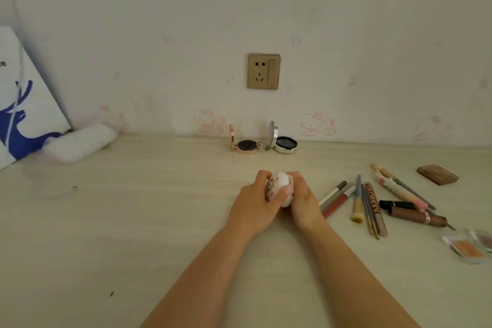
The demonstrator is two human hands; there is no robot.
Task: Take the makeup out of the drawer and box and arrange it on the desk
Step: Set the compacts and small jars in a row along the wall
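Left hand (254,198) and right hand (303,200) both clasp a white compact (282,186) mid-counter (159,221), probably to open it for display.

bench (138,221): pale wood-grain top, its far edge against the wall
far edge, middle: rose-gold compact (243,144) and silver compact (284,142), both open, lids upright, just beside each other
far left corner: white paper bag (24,104) leaning, white cloth (82,141) beside it
right side: lip pencils (336,198), makeup brush (357,204), brown tube (418,217), brown palette (437,174), blush pans (467,246)
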